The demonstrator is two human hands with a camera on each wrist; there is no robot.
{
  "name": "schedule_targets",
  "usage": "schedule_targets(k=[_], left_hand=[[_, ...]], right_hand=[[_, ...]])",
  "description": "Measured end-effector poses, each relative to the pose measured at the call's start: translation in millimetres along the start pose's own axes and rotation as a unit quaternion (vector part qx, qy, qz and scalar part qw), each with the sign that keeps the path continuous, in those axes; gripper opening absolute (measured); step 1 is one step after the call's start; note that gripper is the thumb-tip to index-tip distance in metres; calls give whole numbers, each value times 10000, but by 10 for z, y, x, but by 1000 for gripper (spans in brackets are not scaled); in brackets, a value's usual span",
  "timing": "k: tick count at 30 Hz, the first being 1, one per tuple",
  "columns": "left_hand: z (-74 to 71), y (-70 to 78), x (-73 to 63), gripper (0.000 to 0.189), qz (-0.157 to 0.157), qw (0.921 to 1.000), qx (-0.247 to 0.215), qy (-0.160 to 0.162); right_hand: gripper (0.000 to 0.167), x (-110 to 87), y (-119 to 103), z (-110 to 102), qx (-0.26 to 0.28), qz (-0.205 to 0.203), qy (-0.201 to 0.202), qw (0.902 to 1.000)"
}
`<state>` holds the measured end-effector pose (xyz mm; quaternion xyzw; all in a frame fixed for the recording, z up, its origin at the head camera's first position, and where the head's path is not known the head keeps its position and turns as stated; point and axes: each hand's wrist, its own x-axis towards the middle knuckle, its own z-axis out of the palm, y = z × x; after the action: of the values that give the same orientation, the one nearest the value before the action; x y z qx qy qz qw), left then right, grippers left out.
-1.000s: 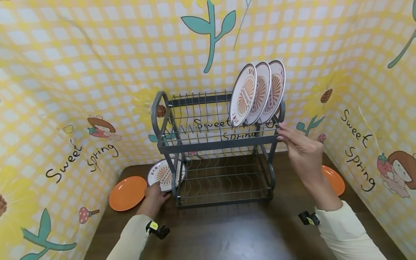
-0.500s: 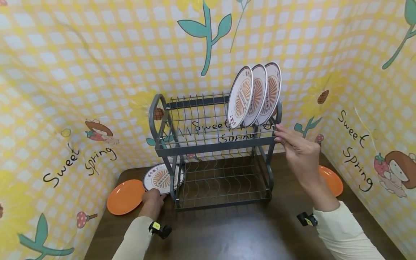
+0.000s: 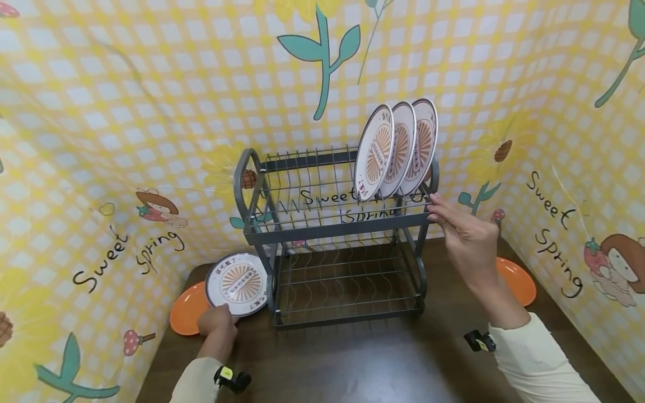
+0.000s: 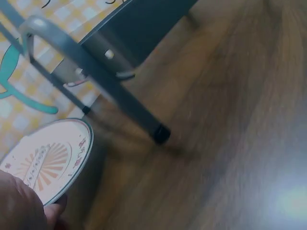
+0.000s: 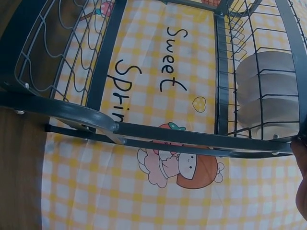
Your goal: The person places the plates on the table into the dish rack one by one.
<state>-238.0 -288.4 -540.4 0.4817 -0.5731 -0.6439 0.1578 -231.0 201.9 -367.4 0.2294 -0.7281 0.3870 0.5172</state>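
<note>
My left hand (image 3: 218, 326) pinches the near edge of a white plate (image 3: 239, 282) with an orange sunburst pattern and dark rim. In the left wrist view that plate (image 4: 62, 153) is tilted, thumb over its face and fingers beneath. It overlaps an orange plate (image 3: 187, 313) at the left. To its right stands a grey two-tier dish rack (image 3: 332, 228). At the rack's upper right front corner, my right hand (image 3: 468, 238) grips the frame with thumb and fingers. Three matching patterned plates (image 3: 374, 154) stand on edge in the upper tier's right end.
The rack's lower wire tier (image 3: 347, 285) sits low over the dark wooden table (image 3: 353, 364). Another orange plate (image 3: 516, 282) lies at the right, partly behind my right forearm. A yellow checked cloth (image 3: 151, 101) surrounds the table at the back and sides.
My left hand has drawn the patterned plate left and toward me, out from behind the rack's left leg and over part of the orange plate. My right hand has stayed on the rack.
</note>
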Motion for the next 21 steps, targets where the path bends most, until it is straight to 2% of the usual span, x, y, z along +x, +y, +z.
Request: schedule_targets(k=[3,7,14,17,21], left_hand=[[-131,14,23,54,133,9996,220,-127],[-278,70,29,54,238,9991,286,-213],[-436,203,-5,55,510,9981,116,-323],[-503,269,-31,52,722,9967,147,-352],[-612,369,-45,47,1182,9921,339,-258]], right_hand=[[25,2,-6,-2,17,-7,-14,10000],[24,2,-16,-5,42,6,0,10000],[25,2,-15,-20,-8,39,-34,10000],[25,4,-15,-17,-17,23,-39,10000],[26,5,-17,-7,-23,-21,-61,10000]])
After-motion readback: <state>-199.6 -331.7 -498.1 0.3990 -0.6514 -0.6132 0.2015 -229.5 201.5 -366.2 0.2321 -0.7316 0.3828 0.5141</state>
